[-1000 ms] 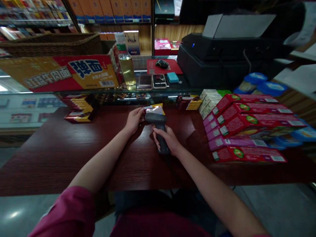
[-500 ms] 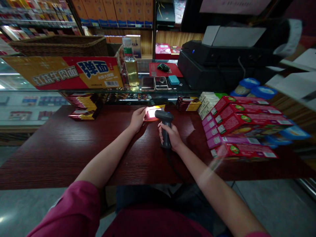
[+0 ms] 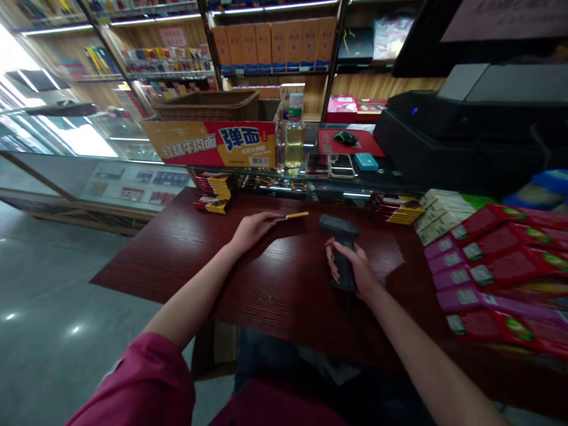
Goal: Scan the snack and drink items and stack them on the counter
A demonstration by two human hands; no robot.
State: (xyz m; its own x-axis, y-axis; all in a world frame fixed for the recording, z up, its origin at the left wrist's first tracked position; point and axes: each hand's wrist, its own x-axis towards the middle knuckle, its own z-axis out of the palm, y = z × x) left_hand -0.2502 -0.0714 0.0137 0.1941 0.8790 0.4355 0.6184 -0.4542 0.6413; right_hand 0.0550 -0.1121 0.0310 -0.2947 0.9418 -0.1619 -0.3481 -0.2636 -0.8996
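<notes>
- Glossy grey floor (image 3: pixel 48 367) with bright reflected spots (image 3: pixel 75 329)
- Dark red-brown, wood-grained table (image 3: pixel 266 287)
- Glass display counter (image 3: pixel 115 184) at left
- Wood-backed shelving (image 3: pixel 316 97) behind, with white strip lights (image 3: pixel 275 7)
- White glare (image 3: pixel 11 38), upper left

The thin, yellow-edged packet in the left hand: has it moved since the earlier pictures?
Yes, leftward: the thin, yellow-edged packet, earlier below and right of the clear, green-labelled bottle, now shows almost directly below it.

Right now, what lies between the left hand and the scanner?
The head view shows a thin packet in the left hand, then tabletop, before the scanner.
</notes>
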